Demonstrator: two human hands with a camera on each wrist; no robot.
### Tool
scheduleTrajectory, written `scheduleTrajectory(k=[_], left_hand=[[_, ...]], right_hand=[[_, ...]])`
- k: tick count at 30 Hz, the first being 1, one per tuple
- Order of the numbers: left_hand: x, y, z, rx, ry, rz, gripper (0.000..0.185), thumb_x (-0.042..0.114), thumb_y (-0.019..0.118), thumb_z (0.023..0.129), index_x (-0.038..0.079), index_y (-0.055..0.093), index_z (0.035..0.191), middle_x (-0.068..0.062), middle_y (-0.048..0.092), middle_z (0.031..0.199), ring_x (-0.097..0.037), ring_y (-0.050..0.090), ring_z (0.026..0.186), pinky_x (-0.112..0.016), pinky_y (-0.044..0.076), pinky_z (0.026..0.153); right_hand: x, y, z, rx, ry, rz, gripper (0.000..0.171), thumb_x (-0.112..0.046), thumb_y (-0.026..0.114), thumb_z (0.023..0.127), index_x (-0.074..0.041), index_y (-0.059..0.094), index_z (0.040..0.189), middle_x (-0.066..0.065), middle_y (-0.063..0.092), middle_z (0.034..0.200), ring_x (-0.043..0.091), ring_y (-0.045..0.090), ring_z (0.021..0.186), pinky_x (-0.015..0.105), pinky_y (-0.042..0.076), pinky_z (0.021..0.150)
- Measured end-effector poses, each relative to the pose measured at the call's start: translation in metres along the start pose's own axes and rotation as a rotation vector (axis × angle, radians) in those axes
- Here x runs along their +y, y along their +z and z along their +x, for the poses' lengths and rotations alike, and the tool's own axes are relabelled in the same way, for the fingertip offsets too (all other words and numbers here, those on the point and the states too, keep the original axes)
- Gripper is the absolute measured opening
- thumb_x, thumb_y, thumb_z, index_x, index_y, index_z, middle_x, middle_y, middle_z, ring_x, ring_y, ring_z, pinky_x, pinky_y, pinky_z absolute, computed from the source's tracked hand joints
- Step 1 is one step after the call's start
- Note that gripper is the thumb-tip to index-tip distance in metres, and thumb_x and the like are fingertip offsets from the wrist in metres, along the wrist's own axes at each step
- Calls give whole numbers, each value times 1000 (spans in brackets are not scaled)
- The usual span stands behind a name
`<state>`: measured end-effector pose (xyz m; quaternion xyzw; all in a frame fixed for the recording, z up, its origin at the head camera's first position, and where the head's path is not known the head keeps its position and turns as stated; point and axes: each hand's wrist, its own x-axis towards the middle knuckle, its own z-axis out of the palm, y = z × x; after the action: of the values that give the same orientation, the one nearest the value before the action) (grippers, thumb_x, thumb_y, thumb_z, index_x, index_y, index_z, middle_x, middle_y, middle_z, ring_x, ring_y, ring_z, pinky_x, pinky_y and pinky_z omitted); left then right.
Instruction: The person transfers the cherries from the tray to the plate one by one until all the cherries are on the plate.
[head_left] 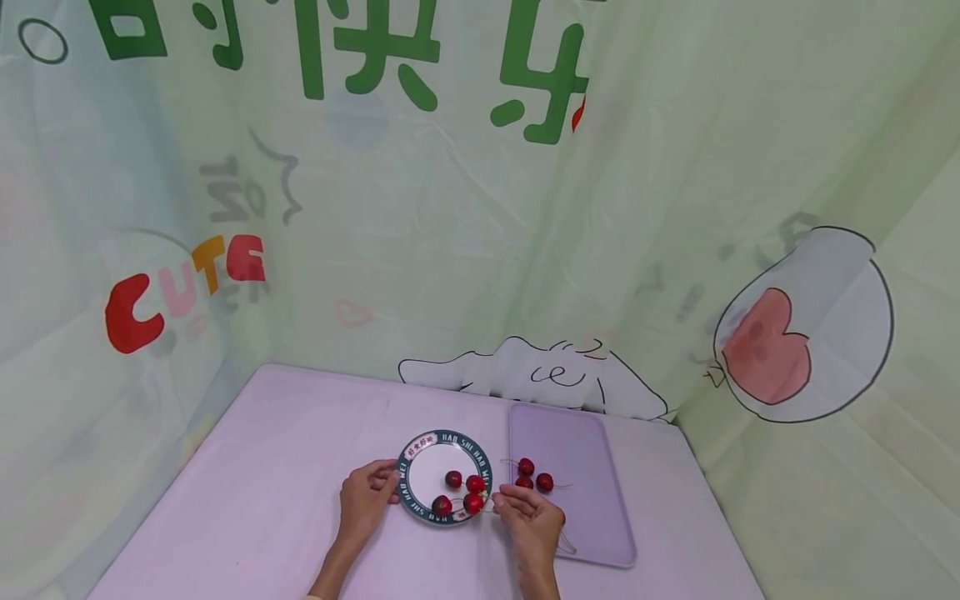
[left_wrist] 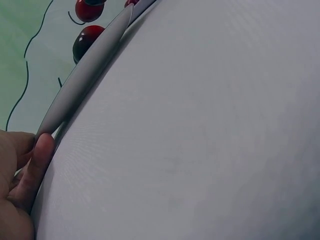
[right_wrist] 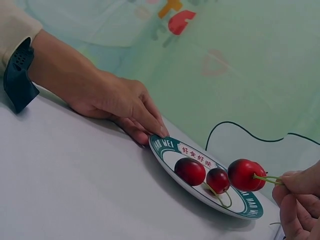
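Pale green printed curtain (head_left: 420, 250) encloses the work area behind a light pink-lilac table (head_left: 300, 433); its markings include large green characters, the colored letters "CUTE" and a heart inside a balloon outline. One round plate (head_left: 431, 469), white with a dark teal lettered rim, lies on the table in front of the person. Two dark red cherries (head_left: 442, 506) rest on the plate.

Left hand (head_left: 365, 496): forearm angled up and inward from the lower edge of the head view, wearing a dark wrist strap (right_wrist: 20, 75) just below a light sleeve (right_wrist: 15, 27). Its thumb and fingers grip the plate's left rim.

Right hand (head_left: 528, 518): forearm rising from the lower edge, hand leaning left toward the plate. Thumb and forefinger pinch the thin green stems (right_wrist: 270, 179) of a cherry pair (right_wrist: 245, 175). This pair is positioned at the plate's right side; whether it touches the plate cannot be told.

Rectangular lilac tray (head_left: 592, 467) lies to the right of the plate. Three red cherries (head_left: 544, 482) are grouped near its left side, just beyond the right hand's fingers.
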<state>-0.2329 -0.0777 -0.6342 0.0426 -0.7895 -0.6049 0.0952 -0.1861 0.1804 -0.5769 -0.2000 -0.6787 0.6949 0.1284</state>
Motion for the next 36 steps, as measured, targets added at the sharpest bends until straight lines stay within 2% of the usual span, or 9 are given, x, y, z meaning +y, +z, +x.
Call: scheduleTrajectory(k=[4,10,15,25,36], left_hand=[[-2,1,1,8,-7,-2,27,7,75,103,2,77,129,-10,78,100,-8,72,65,-17,62,65],[-2,2,0,10,17,9,26,6,74,103,0,76,128,-11,79,100,-6,71,64,-18,62,64],[0,0,-1,-6,22,-21,27,6,73,103,-1,76,128,-12,78,100,-7,72,65,-19,62,63],[4,-1,-3,-9,-3,9,27,6,73,103,1,76,129,-10,77,99,-8,72,66,-19,62,64],[6,-2,-1,-10,-10,-6,27,7,73,104,1,76,130,-11,77,99,-8,71,65,-18,62,64]], right_hand=[[-4,2,-3,-28,-9,24,24,8,85,88,10,79,111,8,84,87,7,76,70,20,61,64],[-6,4,-4,-47,0,37,26,12,82,88,14,77,113,11,84,88,7,77,70,20,63,64],[-9,6,-4,-43,30,24,27,10,83,89,13,76,115,15,84,92,13,79,73,23,66,68],[-8,12,-1,-59,24,5,27,8,85,89,12,77,114,15,84,93,10,78,74,21,64,66],[-9,18,0,-74,15,-15,28,7,85,89,11,77,116,18,84,96,13,80,78,20,64,67]])
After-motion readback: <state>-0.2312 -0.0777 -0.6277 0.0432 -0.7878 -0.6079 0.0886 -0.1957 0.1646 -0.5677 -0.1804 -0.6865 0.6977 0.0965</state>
